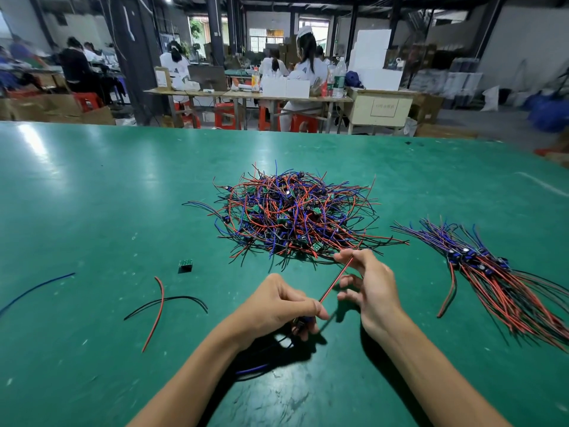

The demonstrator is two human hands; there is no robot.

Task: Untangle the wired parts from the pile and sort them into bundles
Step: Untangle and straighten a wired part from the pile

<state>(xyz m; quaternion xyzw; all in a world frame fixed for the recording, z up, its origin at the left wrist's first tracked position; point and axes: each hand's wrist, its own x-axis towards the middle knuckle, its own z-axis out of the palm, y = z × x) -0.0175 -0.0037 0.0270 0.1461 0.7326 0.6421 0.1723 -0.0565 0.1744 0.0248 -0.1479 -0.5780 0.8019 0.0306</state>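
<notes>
A tangled pile [292, 214] of small green boards with red, blue and black wires lies in the middle of the green table [92, 195]. A sorted bundle [492, 272] of the same wired parts lies to the right. My left hand [277, 306] grips one wired part near its board end, with blue and black wires trailing under my wrist. Its red and black wires [337, 280] run up to my right hand [369, 282], which pinches their far end between thumb and forefinger, just below the pile's near edge.
Loose wires lie at the left: a red wire [157, 312] crossing a black wire [172, 300], and a blue wire [34, 291] by the edge. A single small green board [185, 265] sits near them. Other people work at benches beyond the table's far edge.
</notes>
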